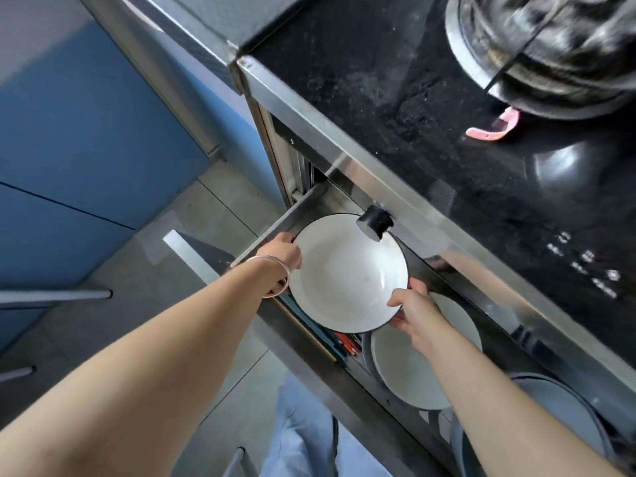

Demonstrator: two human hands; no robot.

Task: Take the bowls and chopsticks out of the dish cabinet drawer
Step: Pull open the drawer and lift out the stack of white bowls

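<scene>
Both hands pinch the white bowl by opposite rims, left hand and right hand, just above the open drawer, so I'd lift it level, clear of the black knob overhanging its far edge.

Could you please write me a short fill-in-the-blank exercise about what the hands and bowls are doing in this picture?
1. The white bowl is held by ____ hands.
2. The bracelet is on the ____ wrist.
3. The right hand grips the bowl's ____.
4. A second bowl lies in the open ____.

Missing words: two; left; rim; drawer
</scene>
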